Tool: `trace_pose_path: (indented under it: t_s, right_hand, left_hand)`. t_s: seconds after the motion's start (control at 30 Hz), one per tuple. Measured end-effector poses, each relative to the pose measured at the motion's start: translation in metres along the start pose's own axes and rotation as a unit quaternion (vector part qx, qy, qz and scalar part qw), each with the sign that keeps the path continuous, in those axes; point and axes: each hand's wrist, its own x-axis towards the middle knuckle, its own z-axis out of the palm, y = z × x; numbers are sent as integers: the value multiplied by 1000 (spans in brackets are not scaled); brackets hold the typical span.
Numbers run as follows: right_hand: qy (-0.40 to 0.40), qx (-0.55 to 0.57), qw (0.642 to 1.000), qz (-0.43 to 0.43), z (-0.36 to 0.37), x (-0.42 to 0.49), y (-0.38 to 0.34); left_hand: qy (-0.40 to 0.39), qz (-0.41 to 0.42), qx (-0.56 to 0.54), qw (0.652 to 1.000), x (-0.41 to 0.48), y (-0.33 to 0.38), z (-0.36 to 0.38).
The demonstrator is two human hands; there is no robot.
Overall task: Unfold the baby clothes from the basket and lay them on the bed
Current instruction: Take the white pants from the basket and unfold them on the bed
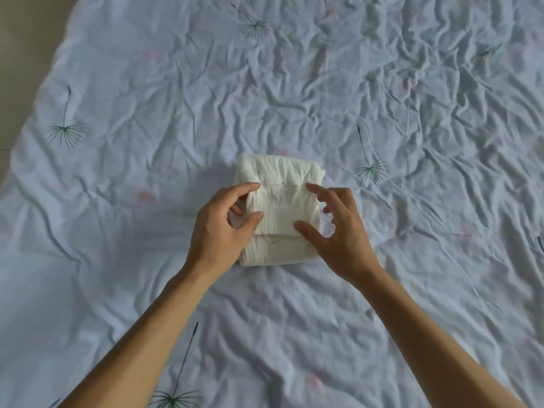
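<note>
A folded white baby garment (279, 178) lies as a thick square bundle in the middle of the bed (147, 83). My left hand (220, 228) pinches the left edge of the bundle's top flap between thumb and fingers. My right hand (338, 228) rests on the right side of the same flap, with thumb and forefinger touching the cloth and the other fingers spread. The basket is out of view.
The bed is covered by a wrinkled pale blue sheet printed with dark dandelion-seed motifs (66, 131). A strip of light floor (17, 39) shows past the bed's left edge.
</note>
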Motion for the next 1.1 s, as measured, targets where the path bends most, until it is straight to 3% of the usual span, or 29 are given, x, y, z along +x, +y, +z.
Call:
trace_pose_path:
  t_s: [0.17,0.4,0.57,1.1]
  right_hand:
    - [3,28,1000,-8,0,5,-6]
    - [-58,190,977,82,-6,35,-19]
    - [-67,263,957,106,-6,63,-25]
    - [-57,279,953,108,1,149,-2]
  left_hand:
    - [-3,-84,-220,972,26,14,-5]
    - [-47,-139,-368,918,56,20,-11]
    - [-61,-112,-256,958,66,13,-9]
    - [-111,-86,-192,971,150,-2,1]
